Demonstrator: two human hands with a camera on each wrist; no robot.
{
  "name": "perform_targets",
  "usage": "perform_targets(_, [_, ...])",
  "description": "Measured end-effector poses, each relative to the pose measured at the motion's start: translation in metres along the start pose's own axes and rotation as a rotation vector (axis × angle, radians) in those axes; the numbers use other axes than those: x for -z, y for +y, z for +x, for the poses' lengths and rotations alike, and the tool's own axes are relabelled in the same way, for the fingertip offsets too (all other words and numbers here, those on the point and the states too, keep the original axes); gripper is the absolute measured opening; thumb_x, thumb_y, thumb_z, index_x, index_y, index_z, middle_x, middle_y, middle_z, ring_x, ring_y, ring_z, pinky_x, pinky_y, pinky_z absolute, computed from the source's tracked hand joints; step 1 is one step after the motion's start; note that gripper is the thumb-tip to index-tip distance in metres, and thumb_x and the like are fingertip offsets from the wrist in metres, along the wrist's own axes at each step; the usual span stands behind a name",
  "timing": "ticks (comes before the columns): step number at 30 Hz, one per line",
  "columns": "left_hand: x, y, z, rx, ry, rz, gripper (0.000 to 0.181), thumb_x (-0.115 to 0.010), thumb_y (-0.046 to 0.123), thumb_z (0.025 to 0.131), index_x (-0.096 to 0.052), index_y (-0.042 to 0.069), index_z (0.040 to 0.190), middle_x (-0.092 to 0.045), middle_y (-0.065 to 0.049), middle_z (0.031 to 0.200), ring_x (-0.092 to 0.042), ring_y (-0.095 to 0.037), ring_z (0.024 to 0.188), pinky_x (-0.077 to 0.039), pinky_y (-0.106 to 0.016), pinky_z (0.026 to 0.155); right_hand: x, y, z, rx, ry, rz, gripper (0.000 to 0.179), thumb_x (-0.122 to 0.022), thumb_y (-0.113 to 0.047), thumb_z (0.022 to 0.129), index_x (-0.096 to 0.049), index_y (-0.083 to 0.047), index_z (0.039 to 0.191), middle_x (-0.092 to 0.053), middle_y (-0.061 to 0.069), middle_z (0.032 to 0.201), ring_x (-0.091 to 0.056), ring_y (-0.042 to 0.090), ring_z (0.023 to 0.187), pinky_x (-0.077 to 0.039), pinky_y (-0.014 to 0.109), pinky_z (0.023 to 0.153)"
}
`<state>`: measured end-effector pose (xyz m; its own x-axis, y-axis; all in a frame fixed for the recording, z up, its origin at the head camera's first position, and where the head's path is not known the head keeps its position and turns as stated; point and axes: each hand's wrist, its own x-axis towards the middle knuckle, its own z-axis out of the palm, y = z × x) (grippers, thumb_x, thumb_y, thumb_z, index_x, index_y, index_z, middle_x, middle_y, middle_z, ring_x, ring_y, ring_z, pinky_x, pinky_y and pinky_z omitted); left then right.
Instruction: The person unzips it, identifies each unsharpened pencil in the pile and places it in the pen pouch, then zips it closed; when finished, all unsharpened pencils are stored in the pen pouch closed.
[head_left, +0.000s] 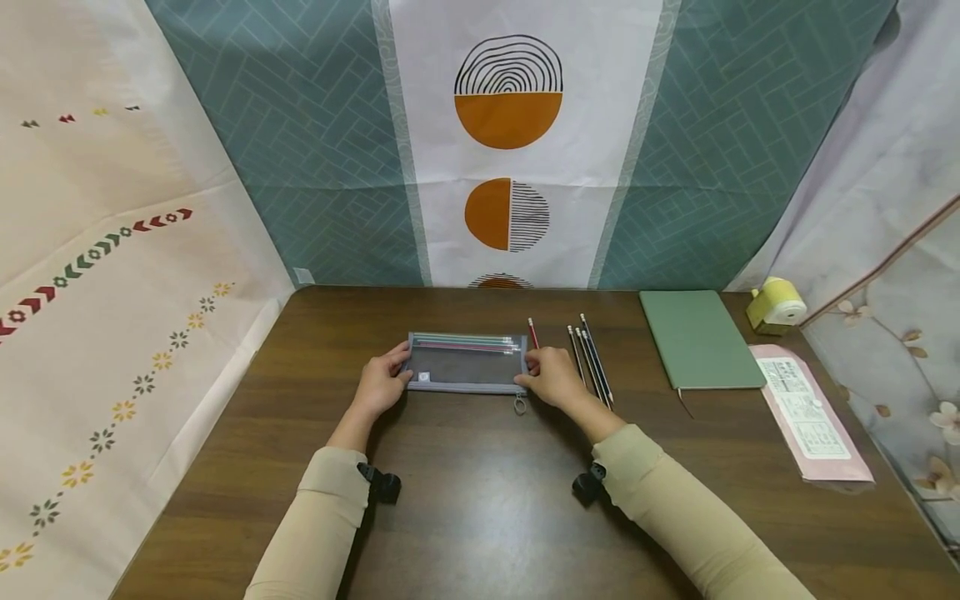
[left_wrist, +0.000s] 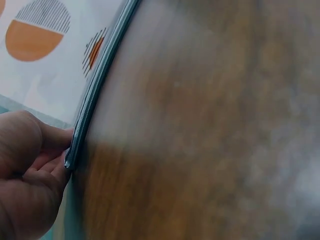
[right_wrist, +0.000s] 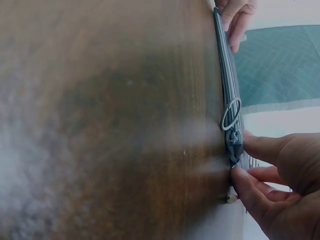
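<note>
A grey see-through zip pencil case (head_left: 465, 367) lies flat before me, with several pencils (head_left: 461, 342) visible inside along its far edge. My left hand (head_left: 381, 383) pinches its left end between thumb and fingers; the left wrist view shows the case's zipped edge (left_wrist: 97, 85) there. At the right end, my right hand (head_left: 553, 379) pinches the corner, close to the zip's ring pull (right_wrist: 231, 114). Just beyond the right hand a red pencil (head_left: 532, 331) sticks out, its lower part hidden. Several dark pencils (head_left: 597, 367) lie side by side right of that hand.
A green notebook (head_left: 701, 342) with a ribbon lies to the right on the wooden table (head_left: 480, 492). Behind it stands a yellow pencil sharpener (head_left: 777, 306). A pink packet (head_left: 813, 417) with a white label is near the right edge. Patterned cloth hangs behind the table.
</note>
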<state>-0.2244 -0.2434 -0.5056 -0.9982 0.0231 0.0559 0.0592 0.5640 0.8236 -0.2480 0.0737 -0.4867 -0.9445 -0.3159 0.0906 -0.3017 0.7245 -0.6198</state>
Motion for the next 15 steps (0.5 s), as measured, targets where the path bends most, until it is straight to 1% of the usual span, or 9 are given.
perform_targets(5, [-0.001, 0.001, 0.004, -0.001, -0.006, 0.013, 0.041, -0.063, -0.008, 0.093, -0.056, -0.016, 0.133, -0.047, -0.017, 0.151, -0.045, -0.033, 0.137, -0.041, -0.041, 0.108, 0.001, 0.001, 0.002, -0.006, 0.000, 0.003, 0.026, -0.084, -0.018, 0.085, -0.073, 0.002, 0.097, -0.072, 0.013, 0.092, -0.069, 0.025, 0.086, -0.056, 0.041, 0.081])
perform_targets(9, [-0.001, 0.002, 0.004, -0.017, -0.014, 0.059, 0.047, -0.064, -0.004, 0.094, -0.052, -0.011, 0.140, -0.046, -0.018, 0.153, -0.045, -0.036, 0.137, -0.040, -0.044, 0.109, 0.003, 0.003, 0.000, 0.001, 0.007, 0.020, 0.030, -0.082, -0.019, 0.086, -0.073, 0.003, 0.104, -0.073, 0.014, 0.095, -0.071, 0.026, 0.088, -0.057, 0.041, 0.082])
perform_targets(12, [0.000, 0.005, 0.003, -0.053, 0.007, 0.106, 0.050, -0.065, 0.001, 0.096, -0.051, -0.007, 0.143, -0.045, -0.019, 0.153, -0.043, -0.038, 0.139, -0.037, -0.049, 0.112, 0.006, 0.006, -0.005, 0.028, 0.037, 0.052, 0.032, -0.081, -0.021, 0.087, -0.073, 0.003, 0.108, -0.074, 0.013, 0.096, -0.072, 0.026, 0.088, -0.057, 0.041, 0.080])
perform_targets(15, [0.001, 0.010, 0.002, -0.112, 0.041, 0.147, 0.050, -0.066, 0.005, 0.096, -0.052, -0.007, 0.143, -0.046, -0.021, 0.152, -0.041, -0.040, 0.141, -0.034, -0.051, 0.114, 0.013, 0.009, -0.012, 0.053, 0.090, 0.092, 0.035, -0.079, -0.022, 0.089, -0.072, 0.004, 0.111, -0.074, 0.014, 0.098, -0.073, 0.027, 0.088, -0.058, 0.042, 0.080])
